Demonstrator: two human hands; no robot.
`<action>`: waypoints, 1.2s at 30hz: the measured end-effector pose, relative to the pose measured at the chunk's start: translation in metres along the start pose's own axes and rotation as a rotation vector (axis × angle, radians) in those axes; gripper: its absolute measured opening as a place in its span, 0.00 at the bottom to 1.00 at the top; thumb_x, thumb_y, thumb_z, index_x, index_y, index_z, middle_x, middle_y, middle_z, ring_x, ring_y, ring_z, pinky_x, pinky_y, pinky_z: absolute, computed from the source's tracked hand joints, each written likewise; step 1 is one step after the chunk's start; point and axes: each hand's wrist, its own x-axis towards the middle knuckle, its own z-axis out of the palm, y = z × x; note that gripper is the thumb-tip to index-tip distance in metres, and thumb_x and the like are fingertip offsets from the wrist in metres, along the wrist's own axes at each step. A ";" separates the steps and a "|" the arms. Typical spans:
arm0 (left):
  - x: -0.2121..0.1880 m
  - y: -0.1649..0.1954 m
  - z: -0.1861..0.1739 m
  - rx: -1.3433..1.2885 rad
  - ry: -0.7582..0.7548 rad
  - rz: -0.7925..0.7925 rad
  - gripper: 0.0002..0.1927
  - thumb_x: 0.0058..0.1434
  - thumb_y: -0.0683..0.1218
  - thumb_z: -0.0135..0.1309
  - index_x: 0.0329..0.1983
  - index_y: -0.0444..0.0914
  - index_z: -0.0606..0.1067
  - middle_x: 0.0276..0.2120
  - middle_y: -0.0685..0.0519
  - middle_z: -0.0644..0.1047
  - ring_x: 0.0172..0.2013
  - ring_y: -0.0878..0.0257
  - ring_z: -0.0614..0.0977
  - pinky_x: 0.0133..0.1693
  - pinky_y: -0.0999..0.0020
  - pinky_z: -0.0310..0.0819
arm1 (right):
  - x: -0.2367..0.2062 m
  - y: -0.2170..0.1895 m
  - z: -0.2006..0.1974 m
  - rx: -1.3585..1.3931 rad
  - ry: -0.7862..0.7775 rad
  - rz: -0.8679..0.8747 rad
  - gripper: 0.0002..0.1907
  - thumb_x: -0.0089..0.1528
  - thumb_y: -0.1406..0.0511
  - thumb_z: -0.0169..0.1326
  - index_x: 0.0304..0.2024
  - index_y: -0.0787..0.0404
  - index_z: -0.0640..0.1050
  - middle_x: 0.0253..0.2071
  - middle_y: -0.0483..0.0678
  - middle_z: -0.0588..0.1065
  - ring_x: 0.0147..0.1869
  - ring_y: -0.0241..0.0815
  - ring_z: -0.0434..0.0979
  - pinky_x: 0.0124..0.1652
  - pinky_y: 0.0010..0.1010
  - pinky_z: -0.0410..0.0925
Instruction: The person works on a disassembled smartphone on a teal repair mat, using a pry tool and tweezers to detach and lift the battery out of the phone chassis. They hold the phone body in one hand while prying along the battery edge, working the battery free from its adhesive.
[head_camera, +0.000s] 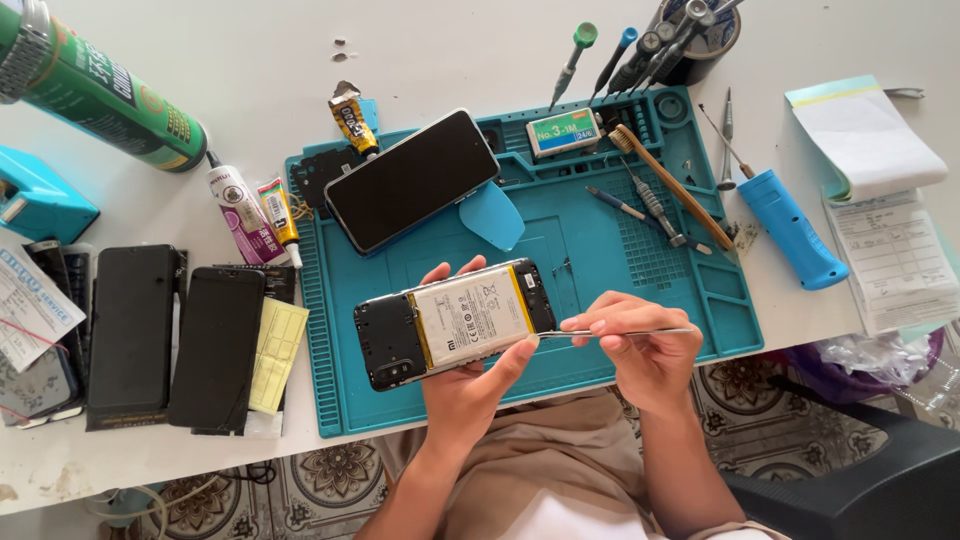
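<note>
My left hand (470, 385) holds an opened phone (455, 322) from below, back cover off, with its white battery and black frame showing. My right hand (640, 350) grips thin metal tweezers (620, 333), whose tip touches the phone's right end. Both hands hover over the front edge of a teal repair mat (600, 260). A second phone (412, 180) lies screen-up on the mat's far left, partly over a blue plastic pick (492, 215).
Two dark phones (175, 340) and yellow sheets lie left of the mat. Glue tubes (245, 215), a green spray can (95, 90), screwdrivers in a holder (690, 40), a brush (670, 185), a blue tool (795, 230) and paper pads (880, 200) surround it. A black chair (860, 480) stands lower right.
</note>
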 end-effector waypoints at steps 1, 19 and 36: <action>0.000 0.000 0.001 0.009 0.000 -0.004 0.48 0.57 0.33 0.65 0.74 0.39 0.51 0.72 0.41 0.61 0.66 0.55 0.73 0.62 0.59 0.77 | 0.001 0.000 0.000 -0.007 -0.009 -0.018 0.09 0.67 0.64 0.61 0.41 0.65 0.80 0.39 0.60 0.82 0.35 0.43 0.81 0.34 0.30 0.76; 0.000 -0.008 0.007 0.093 0.025 0.012 0.50 0.55 0.32 0.64 0.75 0.38 0.49 0.70 0.41 0.62 0.65 0.56 0.74 0.61 0.59 0.78 | 0.003 -0.001 -0.004 -0.055 -0.043 -0.107 0.05 0.67 0.67 0.60 0.41 0.64 0.80 0.38 0.57 0.83 0.31 0.41 0.80 0.36 0.32 0.72; -0.001 -0.007 0.003 0.025 0.089 -0.026 0.35 0.66 0.37 0.51 0.74 0.38 0.52 0.69 0.40 0.65 0.59 0.56 0.77 0.43 0.62 0.85 | -0.005 0.004 -0.012 0.165 0.005 0.086 0.08 0.72 0.66 0.55 0.44 0.66 0.76 0.41 0.61 0.81 0.54 0.61 0.85 0.54 0.52 0.79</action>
